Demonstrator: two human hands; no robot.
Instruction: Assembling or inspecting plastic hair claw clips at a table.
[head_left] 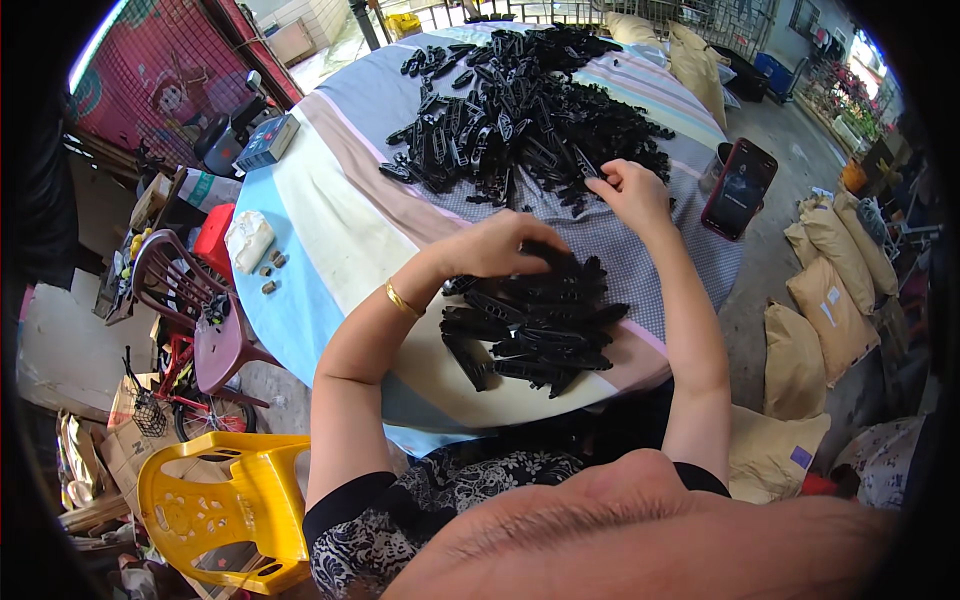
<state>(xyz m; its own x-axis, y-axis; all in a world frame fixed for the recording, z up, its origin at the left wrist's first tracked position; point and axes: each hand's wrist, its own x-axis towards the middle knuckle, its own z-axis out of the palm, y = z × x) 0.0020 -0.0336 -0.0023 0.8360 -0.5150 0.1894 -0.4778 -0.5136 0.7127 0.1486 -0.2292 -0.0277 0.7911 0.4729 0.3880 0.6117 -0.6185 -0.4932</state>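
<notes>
A large heap of long black slotted plastic pieces (480, 110) covers the far part of the cloth-covered round table (340, 220). Nearer to me lies a smaller, layered pile of the same pieces (550, 335). My left hand (505, 245), a gold bangle on its wrist, reaches over the back of this near pile; its fingers curl around black pieces there, and their tips are partly hidden. At the right front edge of the heap, my right hand (635, 195) pinches the end of a black plastic piece (584, 163) between thumb and fingers.
A phone (740, 190) stands at the table's right edge beside a cup (716, 165). On the left are a blue box (267, 142), a white plastic bag (248, 240) and small brown cylinders (269, 287). Yellow (225, 510) and purple (225, 340) chairs stand left, sacks (830, 300) right.
</notes>
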